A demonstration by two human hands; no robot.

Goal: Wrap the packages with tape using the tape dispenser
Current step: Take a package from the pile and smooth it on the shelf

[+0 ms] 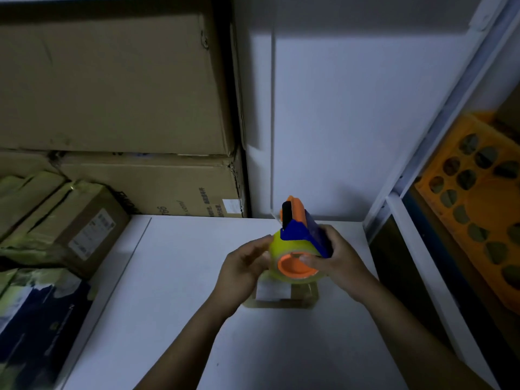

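Tape dispenser (302, 237) gripped in right hand (344, 263), left hand (239, 273) loosely open against its roll, small package (277, 292) just below both

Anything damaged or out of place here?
The lower cardboard box in the back-left stack is split and crumpled along its right front corner; the upper box has a small tear near its top right. The tape dispenser and package look normal.
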